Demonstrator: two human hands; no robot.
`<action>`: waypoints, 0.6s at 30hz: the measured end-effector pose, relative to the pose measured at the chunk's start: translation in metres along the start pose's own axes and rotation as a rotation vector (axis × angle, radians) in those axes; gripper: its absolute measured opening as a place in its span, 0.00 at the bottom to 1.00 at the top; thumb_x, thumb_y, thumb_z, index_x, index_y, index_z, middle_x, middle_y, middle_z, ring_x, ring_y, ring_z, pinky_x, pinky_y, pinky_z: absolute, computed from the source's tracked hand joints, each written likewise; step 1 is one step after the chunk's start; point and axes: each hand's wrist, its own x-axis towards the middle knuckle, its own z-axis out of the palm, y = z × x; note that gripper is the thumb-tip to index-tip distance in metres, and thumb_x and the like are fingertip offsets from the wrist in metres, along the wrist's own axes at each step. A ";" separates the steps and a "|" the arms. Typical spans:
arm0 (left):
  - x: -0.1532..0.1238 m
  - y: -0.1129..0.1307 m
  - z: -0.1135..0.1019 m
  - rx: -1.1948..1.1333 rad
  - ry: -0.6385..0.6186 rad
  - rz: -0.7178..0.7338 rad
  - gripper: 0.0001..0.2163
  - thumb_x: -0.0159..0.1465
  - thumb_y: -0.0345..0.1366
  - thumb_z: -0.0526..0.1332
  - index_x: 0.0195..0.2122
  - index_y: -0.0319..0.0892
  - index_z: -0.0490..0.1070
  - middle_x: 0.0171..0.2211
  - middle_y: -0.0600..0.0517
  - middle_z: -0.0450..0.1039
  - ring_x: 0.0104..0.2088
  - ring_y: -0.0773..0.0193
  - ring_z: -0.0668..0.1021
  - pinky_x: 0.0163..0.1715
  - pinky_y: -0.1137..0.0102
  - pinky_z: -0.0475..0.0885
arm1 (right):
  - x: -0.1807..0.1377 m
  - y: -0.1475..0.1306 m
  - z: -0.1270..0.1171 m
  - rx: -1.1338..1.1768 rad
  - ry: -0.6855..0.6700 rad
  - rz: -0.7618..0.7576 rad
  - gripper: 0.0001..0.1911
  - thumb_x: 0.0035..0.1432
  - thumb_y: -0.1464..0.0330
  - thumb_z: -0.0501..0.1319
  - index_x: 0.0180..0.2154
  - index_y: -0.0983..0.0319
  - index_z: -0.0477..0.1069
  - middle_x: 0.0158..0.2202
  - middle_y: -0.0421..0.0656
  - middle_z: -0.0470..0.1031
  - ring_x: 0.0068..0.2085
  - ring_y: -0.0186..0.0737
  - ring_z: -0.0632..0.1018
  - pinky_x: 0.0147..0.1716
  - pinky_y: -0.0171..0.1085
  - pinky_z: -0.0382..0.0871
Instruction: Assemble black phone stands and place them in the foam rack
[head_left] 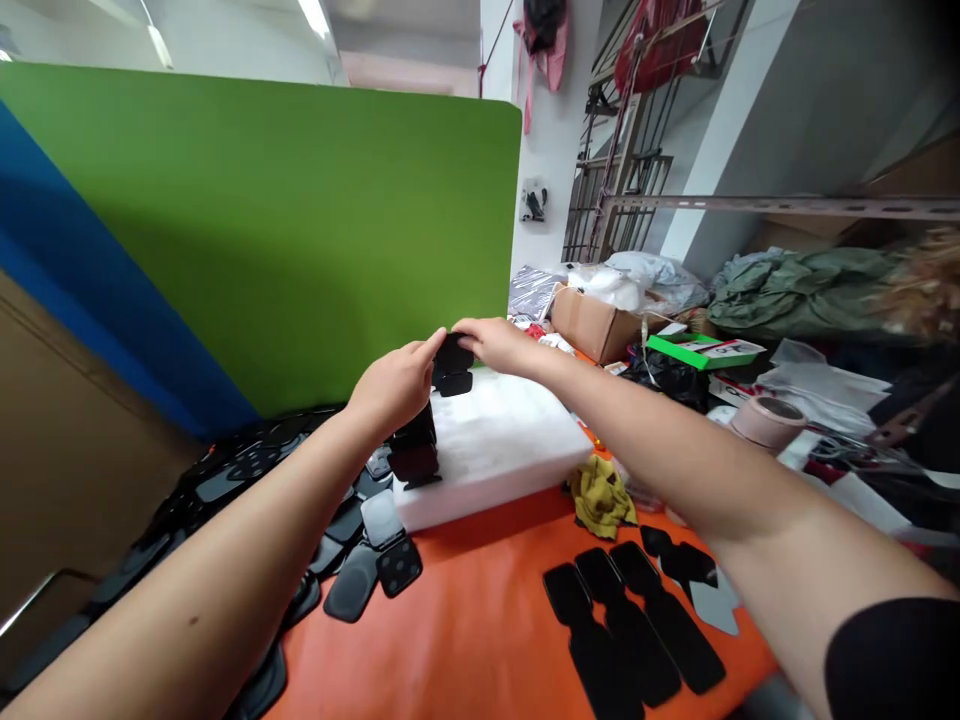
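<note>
Right forearm (660, 450) and left forearm (247, 540) converge on a black piece (454, 355)

They reach in from the lower corners of the frame, a black sleeve (896, 660) showing at lower right. The black piece hangs at the centre, above the left part of a white block (510, 420); whether its lower edge touches the block, I cannot tell. The left hand (397, 385) pinches its left edge and the right hand (491, 340) pinches its upper right, so each grip is pressed closed on thin material.

Handling it well, in my judgement, calls for 2 light, even pinches at the rim, since the narrow waist looks likeliest to bend. Level wrists should hold the piece square and keep the left hand from knocking the dark stack (415, 460) at the block's left edge.

On the orange worktop (465, 620), a heap of dark pads (352, 580) fills the left, 3 black strips (641, 650) lie at lower right, and a yellow cloth (600, 497) sits just beyond the strips, beside the block's right corner.
</note>
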 end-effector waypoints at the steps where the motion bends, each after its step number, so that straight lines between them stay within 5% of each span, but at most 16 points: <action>1: 0.010 -0.005 0.006 0.051 -0.026 -0.002 0.22 0.63 0.31 0.44 0.60 0.43 0.49 0.46 0.47 0.69 0.41 0.57 0.74 0.35 0.67 0.68 | 0.012 0.007 0.011 -0.007 0.001 0.020 0.13 0.59 0.69 0.51 0.45 0.60 0.67 0.41 0.42 0.74 0.39 0.37 0.72 0.36 0.32 0.61; 9: 0.046 -0.032 0.045 0.148 -0.137 0.017 0.18 0.58 0.26 0.48 0.47 0.46 0.69 0.51 0.48 0.67 0.53 0.54 0.65 0.53 0.53 0.52 | 0.052 0.047 0.077 -0.004 -0.063 0.045 0.13 0.60 0.68 0.50 0.45 0.59 0.68 0.42 0.42 0.74 0.40 0.39 0.73 0.35 0.32 0.62; 14: 0.063 -0.031 0.063 0.169 -0.295 -0.007 0.13 0.55 0.28 0.55 0.39 0.46 0.74 0.55 0.46 0.63 0.58 0.48 0.57 0.52 0.41 0.43 | 0.055 0.057 0.107 0.003 -0.131 0.072 0.12 0.59 0.68 0.52 0.43 0.58 0.70 0.41 0.42 0.75 0.39 0.39 0.74 0.35 0.32 0.63; 18: 0.072 -0.019 0.056 0.163 -0.368 -0.046 0.11 0.53 0.28 0.59 0.37 0.45 0.75 0.54 0.46 0.64 0.58 0.45 0.57 0.52 0.41 0.39 | 0.046 0.048 0.109 -0.007 -0.113 0.139 0.15 0.59 0.68 0.52 0.47 0.60 0.67 0.43 0.45 0.73 0.42 0.41 0.73 0.38 0.34 0.63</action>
